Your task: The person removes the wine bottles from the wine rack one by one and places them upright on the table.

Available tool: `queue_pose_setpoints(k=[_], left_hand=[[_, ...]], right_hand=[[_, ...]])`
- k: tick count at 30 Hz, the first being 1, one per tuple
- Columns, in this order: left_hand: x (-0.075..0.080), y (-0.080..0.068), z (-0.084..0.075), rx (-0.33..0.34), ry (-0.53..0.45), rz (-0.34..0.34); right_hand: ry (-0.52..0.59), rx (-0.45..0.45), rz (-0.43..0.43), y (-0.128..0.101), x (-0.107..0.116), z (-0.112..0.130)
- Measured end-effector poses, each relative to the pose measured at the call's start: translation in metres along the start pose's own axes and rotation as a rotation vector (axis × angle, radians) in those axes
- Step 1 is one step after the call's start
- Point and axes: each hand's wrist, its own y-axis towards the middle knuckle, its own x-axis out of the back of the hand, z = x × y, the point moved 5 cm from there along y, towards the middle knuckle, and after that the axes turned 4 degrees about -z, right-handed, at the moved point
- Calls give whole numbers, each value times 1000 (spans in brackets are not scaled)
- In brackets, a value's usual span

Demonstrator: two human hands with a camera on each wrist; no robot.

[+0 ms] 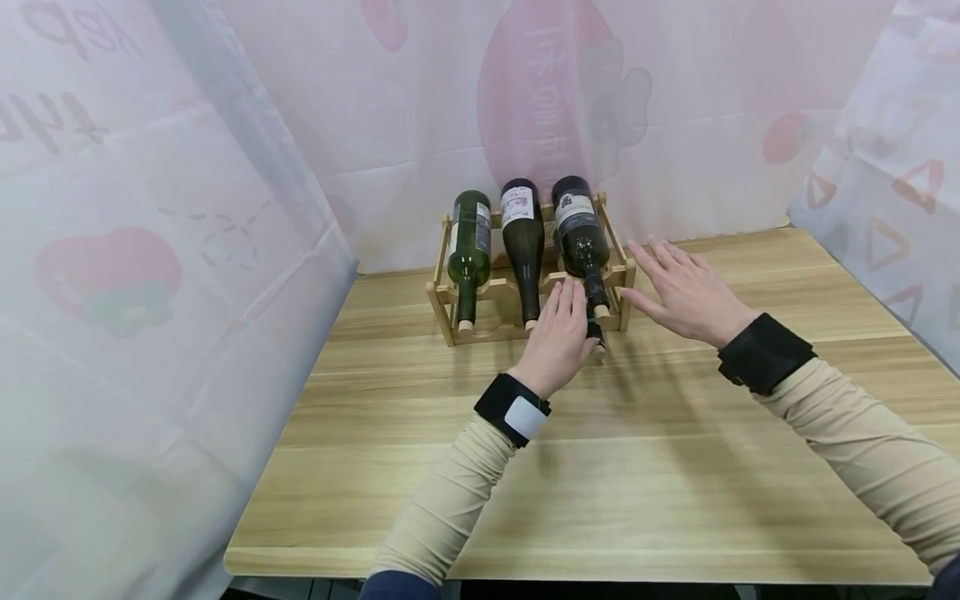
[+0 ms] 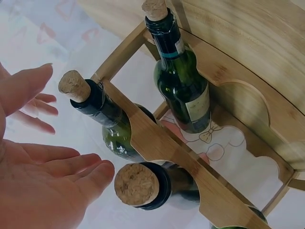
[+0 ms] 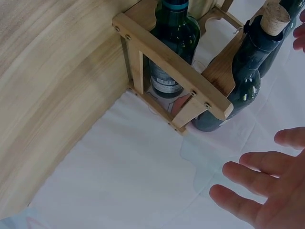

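1. The wine rack (image 1: pixel 619 275), a low wooden frame, stands on the counter (image 1: pixel 600 467) near its far edge, just in front of a printed backdrop (image 1: pixel 420 125). It cradles three bottles lying side by side, corks toward the person.
2. The right-hand bottle (image 1: pixel 581 237) is dark with a white label. A fourth bottle's neck (image 1: pixel 596 335) shows under it on a lower tier, partly hidden by the left hand.
3. The middle bottle (image 1: pixel 522 242) is dark with a pale label. The green bottle (image 1: pixel 470 246) lies at the left end.
4. The left hand (image 1: pixel 558 337) rests beside the right-hand bottle's neck, its fingers (image 2: pixel 71 164) straight and gripping nothing; whether they touch the glass I cannot tell.
5. The right hand (image 1: pixel 686 292) hovers flat just beside the rack's right end, fingers (image 3: pixel 248 174) spread, holding nothing.
6. Risk, as I judge it: the bottles lie loose in shallow scallops, so a sideways nudge from either flat hand could roll one out or shift the light rack.
7. The corks (image 2: pixel 74 85) jut past the front rail, so a knock there could push a bottle backward.
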Motion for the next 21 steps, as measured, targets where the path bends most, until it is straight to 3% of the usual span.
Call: queue_pose_setpoints(k=[6, 14, 21], left_hand=[[-3, 4, -3, 3, -27, 23], [-7, 10, -7, 26, -141, 66], [-11, 17, -9, 79, -224, 77]], right_hand=[[-19, 1, -1, 1, -1, 0], [-45, 11, -11, 1, -3, 1], [-46, 16, -24, 3, -3, 2]])
